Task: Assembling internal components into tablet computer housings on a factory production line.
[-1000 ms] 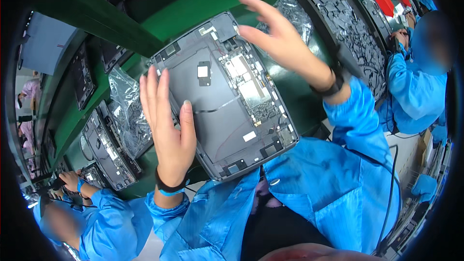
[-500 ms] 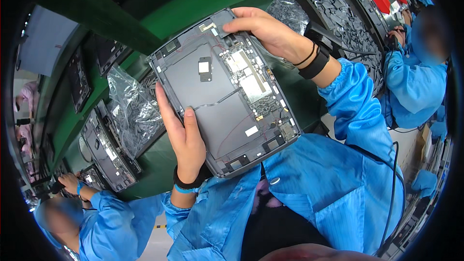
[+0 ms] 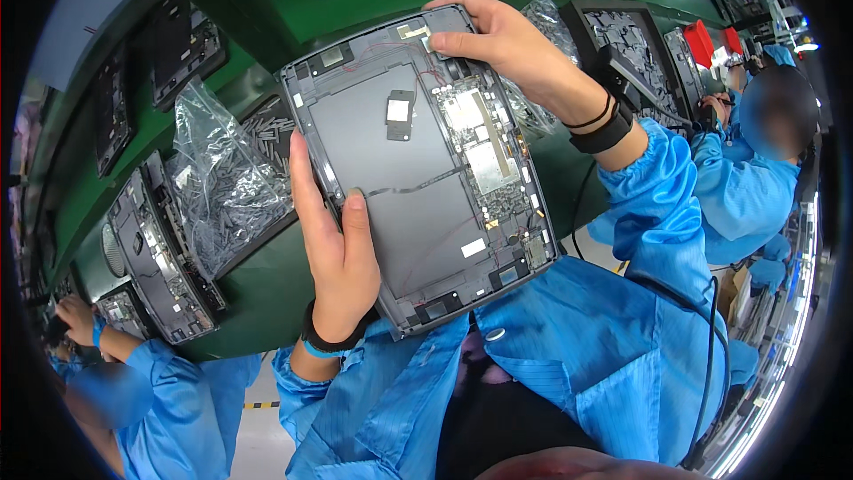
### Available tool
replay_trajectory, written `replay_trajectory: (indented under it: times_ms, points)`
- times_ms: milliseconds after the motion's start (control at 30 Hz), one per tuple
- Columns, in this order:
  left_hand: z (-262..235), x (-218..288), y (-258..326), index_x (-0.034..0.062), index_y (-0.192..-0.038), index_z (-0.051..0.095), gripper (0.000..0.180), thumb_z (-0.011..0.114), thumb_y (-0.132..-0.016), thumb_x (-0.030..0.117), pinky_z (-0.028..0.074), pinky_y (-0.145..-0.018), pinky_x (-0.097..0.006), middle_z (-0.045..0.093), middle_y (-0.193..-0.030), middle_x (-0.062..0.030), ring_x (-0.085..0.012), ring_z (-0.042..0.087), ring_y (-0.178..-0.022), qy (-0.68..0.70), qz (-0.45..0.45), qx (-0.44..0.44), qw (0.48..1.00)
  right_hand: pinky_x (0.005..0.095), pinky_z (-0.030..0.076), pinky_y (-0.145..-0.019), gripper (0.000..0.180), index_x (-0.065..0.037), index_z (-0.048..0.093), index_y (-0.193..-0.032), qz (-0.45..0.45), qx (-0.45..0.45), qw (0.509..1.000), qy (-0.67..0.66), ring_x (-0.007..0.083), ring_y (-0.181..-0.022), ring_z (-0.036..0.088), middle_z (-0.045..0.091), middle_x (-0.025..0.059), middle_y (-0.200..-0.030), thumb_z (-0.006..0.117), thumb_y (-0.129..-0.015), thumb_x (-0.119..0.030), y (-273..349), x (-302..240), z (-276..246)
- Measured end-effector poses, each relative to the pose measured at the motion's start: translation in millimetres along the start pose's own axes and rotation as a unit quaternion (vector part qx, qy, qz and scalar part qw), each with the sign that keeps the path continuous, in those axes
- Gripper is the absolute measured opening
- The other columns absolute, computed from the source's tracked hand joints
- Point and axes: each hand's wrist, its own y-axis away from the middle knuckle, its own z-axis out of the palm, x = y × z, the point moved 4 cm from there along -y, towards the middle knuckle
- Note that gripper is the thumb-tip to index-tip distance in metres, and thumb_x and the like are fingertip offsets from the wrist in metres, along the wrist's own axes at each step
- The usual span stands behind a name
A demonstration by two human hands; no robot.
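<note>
1. Head view shows a green workbench [image 3: 267, 293] curving across the frame; its far end bends into the dark rim of the picture and is hard to read.
2. An opened grey tablet-like device shell [image 3: 418, 169] is held up above the bench, in front of the person's chest, inner side facing the camera. Its near corner overlaps the blue smock, and its left edge is partly covered by a thumb.
3. A crumpled clear plastic bag [image 3: 222, 187] lies on a dark tray left of the shell; the small parts under it are too blurred to identify.
4. Another open device [image 3: 155, 258] sits at the bench's left edge, partly hidden by that bag.
5. The left hand [image 3: 333, 249] grasps the shell's left side, thumb pressed on the inner panel, fingers hidden behind.
6. The right hand [image 3: 502, 40] clasps the shell's top right corner, fingers curled over the edge; a black wristband [image 3: 604, 133] circles the wrist.
7. A circuit board [image 3: 484, 156] runs down the shell's right side; its components are too fine to tell apart.
8. 1 small black module [image 3: 400, 114] with a white patch sits on the grey panel.
</note>
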Motion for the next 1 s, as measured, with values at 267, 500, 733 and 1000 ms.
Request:
replay_trajectory:
  times_ms: [267,500,733,1000]
  points:
    - [0.6,0.7,-1.4,-0.0086,-0.148,0.016,0.061,0.043,-0.096,0.007,0.013,-0.117,-0.041,0.020,-0.155,-0.0235,-0.0336,0.020,-0.144,0.022,-0.007,0.008,1.000,0.0265,0.052,-0.087,0.037,0.000,0.057,-0.121,0.026,-0.017,0.999,-0.034,0.0134,-0.095,0.066,0.068,0.0086,-0.109,0.069,-0.087,-0.009,-7.4,6.8,-12.6]
    - [-4.3,-0.5,0.0,-0.0094,-0.148,0.017,0.061,0.044,-0.096,0.009,0.015,-0.116,-0.043,0.021,-0.154,-0.0242,-0.0363,0.022,-0.142,-0.015,0.005,0.006,1.000,0.0366,0.050,-0.086,0.046,-0.006,0.061,-0.120,-0.364,0.052,0.787,0.496,0.0254,-0.102,0.063,0.066,0.0108,-0.116,0.076,-0.079,-0.018,18.6,-43.6,-15.5]
    - [-5.5,-3.4,0.1,-0.0100,-0.147,0.018,0.063,0.045,-0.092,0.005,0.016,-0.115,-0.045,0.022,-0.153,-0.0257,-0.0384,0.022,-0.142,-0.013,-0.001,-0.008,1.000,0.0348,0.052,-0.079,0.033,-0.004,0.068,-0.100,-0.430,-0.082,0.543,0.717,0.0233,-0.097,0.066,0.070,0.0068,-0.107,0.076,-0.068,-0.007,27.5,-63.8,17.2]
    - [-5.3,-1.6,-3.4,-0.0094,-0.145,0.024,0.062,0.046,-0.089,0.002,0.018,-0.115,-0.046,0.023,-0.151,-0.0288,-0.0413,0.027,-0.139,-0.029,0.007,-0.018,0.999,0.0290,0.049,-0.069,0.028,-0.004,0.070,-0.093,-0.456,-0.079,0.524,0.715,0.0172,-0.081,0.064,0.071,0.0035,-0.102,0.069,-0.066,-0.010,29.1,-65.5,15.9]
